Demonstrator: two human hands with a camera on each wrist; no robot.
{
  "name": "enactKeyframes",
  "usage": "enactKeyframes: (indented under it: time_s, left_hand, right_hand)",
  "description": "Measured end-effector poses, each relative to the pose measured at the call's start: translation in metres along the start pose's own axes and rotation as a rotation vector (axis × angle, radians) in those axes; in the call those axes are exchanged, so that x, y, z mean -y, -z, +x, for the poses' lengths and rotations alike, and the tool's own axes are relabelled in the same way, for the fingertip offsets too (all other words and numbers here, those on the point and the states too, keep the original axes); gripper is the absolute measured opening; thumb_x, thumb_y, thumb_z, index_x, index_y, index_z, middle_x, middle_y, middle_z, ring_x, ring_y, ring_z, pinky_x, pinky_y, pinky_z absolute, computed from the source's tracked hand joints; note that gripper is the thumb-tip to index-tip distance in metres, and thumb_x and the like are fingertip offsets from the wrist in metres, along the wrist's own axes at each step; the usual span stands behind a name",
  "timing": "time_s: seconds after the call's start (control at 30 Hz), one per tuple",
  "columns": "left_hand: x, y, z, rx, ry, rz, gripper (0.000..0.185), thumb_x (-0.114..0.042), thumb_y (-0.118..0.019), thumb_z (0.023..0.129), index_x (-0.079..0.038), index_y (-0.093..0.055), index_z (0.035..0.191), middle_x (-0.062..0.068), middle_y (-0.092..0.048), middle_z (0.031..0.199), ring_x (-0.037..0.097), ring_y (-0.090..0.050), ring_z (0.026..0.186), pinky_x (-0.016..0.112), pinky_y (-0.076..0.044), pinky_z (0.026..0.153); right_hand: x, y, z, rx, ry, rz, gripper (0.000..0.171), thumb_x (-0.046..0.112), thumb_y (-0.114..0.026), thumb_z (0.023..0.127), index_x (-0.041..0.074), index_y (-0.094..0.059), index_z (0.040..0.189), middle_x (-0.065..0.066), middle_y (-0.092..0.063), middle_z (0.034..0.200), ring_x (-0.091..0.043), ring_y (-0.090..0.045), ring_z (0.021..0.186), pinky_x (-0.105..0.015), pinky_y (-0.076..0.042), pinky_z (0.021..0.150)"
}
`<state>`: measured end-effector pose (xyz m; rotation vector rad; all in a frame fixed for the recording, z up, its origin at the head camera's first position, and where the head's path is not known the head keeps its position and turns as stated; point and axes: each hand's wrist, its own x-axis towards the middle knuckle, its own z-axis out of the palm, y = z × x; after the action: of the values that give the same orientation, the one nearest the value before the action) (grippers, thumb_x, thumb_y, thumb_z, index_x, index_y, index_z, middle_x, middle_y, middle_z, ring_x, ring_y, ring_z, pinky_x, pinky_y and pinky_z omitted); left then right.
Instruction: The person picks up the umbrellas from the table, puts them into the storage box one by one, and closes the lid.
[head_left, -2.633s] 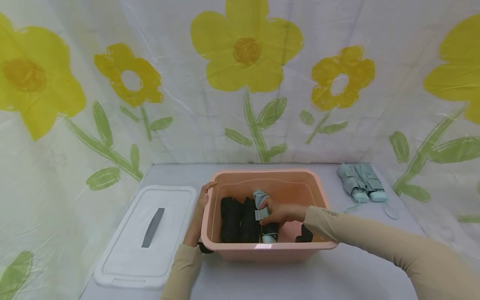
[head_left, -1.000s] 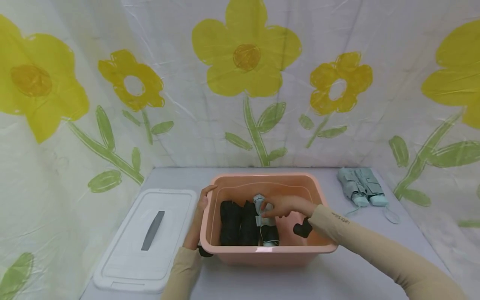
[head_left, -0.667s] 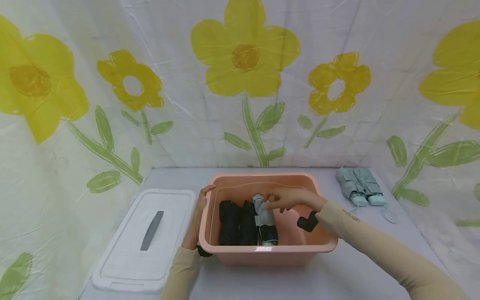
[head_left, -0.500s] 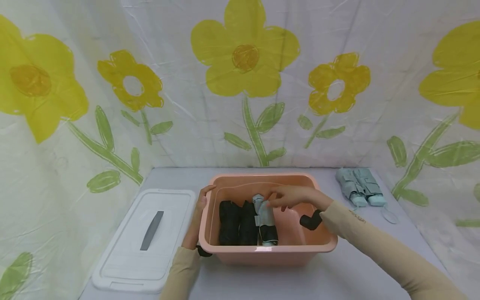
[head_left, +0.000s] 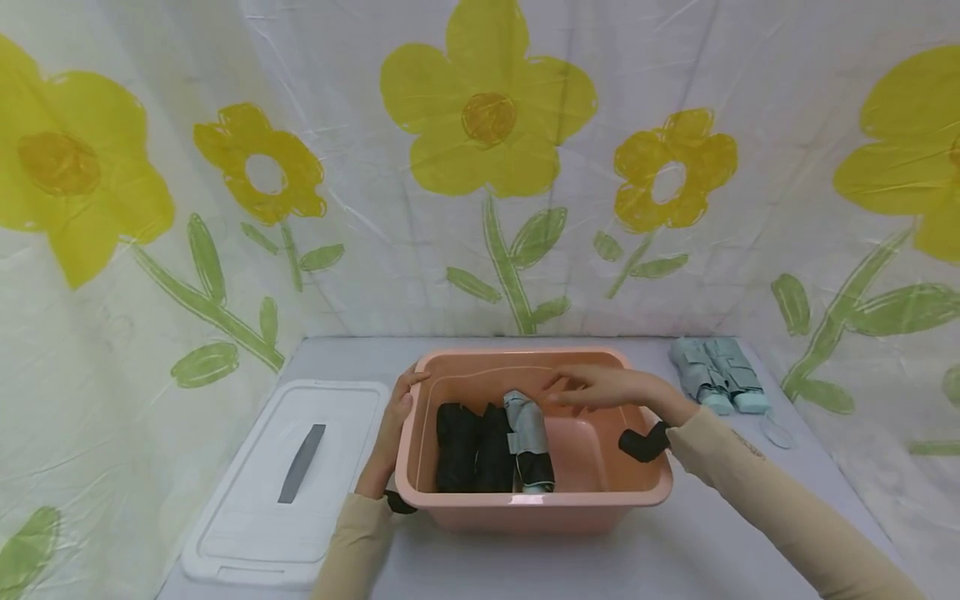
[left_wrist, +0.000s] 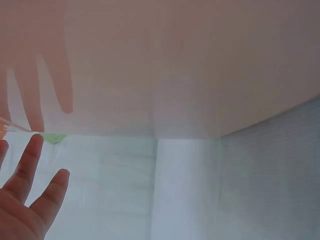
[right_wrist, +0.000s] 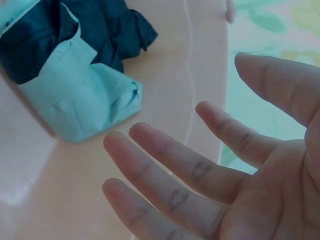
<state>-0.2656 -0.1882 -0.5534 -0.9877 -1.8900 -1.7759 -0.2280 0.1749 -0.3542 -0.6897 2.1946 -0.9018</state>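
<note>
My right hand (head_left: 596, 387) hovers over the right part of a pink plastic bin (head_left: 555, 500), fingers spread and palm bare in the right wrist view. Just left of its fingertips lies a light blue-grey folding umbrella (head_left: 529, 425) with a black section, apart from the hand. Two black folded umbrellas (head_left: 457, 450) lie beside it along the bin's left side. My left hand (head_left: 395, 408) rests against the bin's left rim. In the left wrist view its fingers (left_wrist: 52, 190) are straight and spread beside the pink wall.
A white lid (head_left: 255, 533) with a grey handle lies left of the bin. Two more light blue-grey folding umbrellas (head_left: 720, 375) with wrist loops sit at the table's back right. A flower-printed curtain (head_left: 360, 275) hangs behind the table.
My right hand let go of the light blue-grey umbrella, leaving it beside the black ones, then drew back to the right and opened its fingers. The left hand stayed at the rim.
</note>
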Motion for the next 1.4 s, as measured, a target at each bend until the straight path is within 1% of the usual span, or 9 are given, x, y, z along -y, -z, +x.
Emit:
enactKeyframes:
  time_s: [0.07,0.13,0.2,0.37,0.5,0.6,0.97,1.17,1.4]
  left_hand:
    - [-0.074,-0.017,0.009,-0.025,0.175,0.041,0.042,-0.027,-0.031,0.1,-0.003,-0.045,0.132,0.02,-0.019,0.151,0.038,-0.015,0.139,0.05,-0.023,0.108]
    - [-0.105,-0.023,0.019,-0.023,0.21,0.126,0.037,-0.011,-0.029,0.099,0.003,-0.045,0.129,0.021,-0.02,0.151,0.04,-0.016,0.139,0.055,-0.022,0.107]
    - [-0.116,-0.024,0.023,-0.022,0.231,0.161,0.035,-0.001,-0.03,0.095,0.007,-0.047,0.125,0.022,-0.022,0.15,0.039,-0.017,0.139,0.058,-0.021,0.106]
    - [-0.093,-0.017,0.02,-0.019,0.197,0.132,0.033,-0.011,-0.036,0.096,0.006,-0.05,0.121,0.015,-0.025,0.151,0.031,-0.019,0.14,0.045,-0.023,0.11]
    - [-0.107,-0.019,0.025,-0.009,0.171,0.12,0.033,0.001,-0.033,0.092,0.011,-0.048,0.12,0.023,-0.026,0.148,0.037,-0.02,0.138,0.047,-0.021,0.109]
    - [-0.117,-0.022,0.028,-0.003,0.156,0.105,0.037,0.007,-0.029,0.09,0.014,-0.046,0.122,0.029,-0.024,0.146,0.043,-0.019,0.136,0.062,-0.015,0.104]
    - [-0.081,-0.02,0.021,-0.049,0.117,0.037,0.042,-0.02,-0.032,0.101,0.014,-0.049,0.117,0.025,-0.022,0.148,0.03,-0.017,0.139,0.063,-0.011,0.104]
    - [-0.079,-0.021,0.02,-0.045,0.152,-0.015,0.039,-0.016,-0.032,0.1,0.014,-0.048,0.118,0.023,-0.019,0.149,0.025,-0.016,0.139,0.063,-0.01,0.104]
    - [-0.078,-0.022,0.02,-0.065,0.128,0.016,0.035,-0.006,-0.028,0.096,0.016,-0.047,0.116,0.027,-0.021,0.147,0.03,-0.018,0.138,0.056,-0.013,0.106]
  right_hand:
    - [-0.003,0.002,-0.003,-0.016,0.018,0.001,0.048,0.034,-0.051,0.095,0.007,-0.044,0.134,-0.017,-0.054,0.126,-0.025,-0.062,0.099,-0.037,-0.05,0.082]
    - [-0.007,0.004,-0.005,-0.026,0.039,0.002,0.046,0.033,-0.051,0.095,0.008,-0.045,0.133,-0.018,-0.053,0.126,-0.026,-0.061,0.101,-0.036,-0.05,0.082]
    - [-0.011,0.007,-0.007,-0.039,0.057,0.0,0.046,0.033,-0.051,0.095,0.008,-0.045,0.133,-0.018,-0.053,0.126,-0.025,-0.062,0.1,-0.037,-0.051,0.081]
    - [-0.015,0.014,-0.013,-0.071,0.073,-0.003,0.049,0.034,-0.05,0.096,0.006,-0.043,0.135,-0.016,-0.054,0.124,-0.023,-0.062,0.097,-0.04,-0.05,0.081]
    - [-0.016,0.02,-0.019,-0.115,0.062,-0.009,0.046,0.033,-0.048,0.097,0.008,-0.042,0.135,-0.014,-0.055,0.121,-0.02,-0.062,0.097,-0.042,-0.049,0.083]
    - [-0.02,0.024,-0.022,-0.152,0.074,0.018,0.044,0.03,-0.048,0.097,0.006,-0.042,0.134,-0.02,-0.055,0.122,-0.026,-0.062,0.1,-0.048,-0.048,0.085]
    - [-0.049,0.04,-0.024,-0.313,0.184,0.01,0.037,0.021,-0.046,0.098,0.0,-0.045,0.129,-0.026,-0.059,0.116,-0.037,-0.063,0.096,-0.044,-0.052,0.079]
    - [-0.064,0.047,-0.029,-0.393,0.233,0.075,0.034,0.019,-0.047,0.098,0.003,-0.047,0.128,-0.026,-0.06,0.115,-0.037,-0.063,0.094,-0.035,-0.054,0.075]
    - [-0.077,0.05,-0.032,-0.496,0.242,0.078,0.033,0.016,-0.051,0.096,0.001,-0.049,0.126,-0.025,-0.062,0.109,-0.025,-0.064,0.093,-0.037,-0.054,0.074]
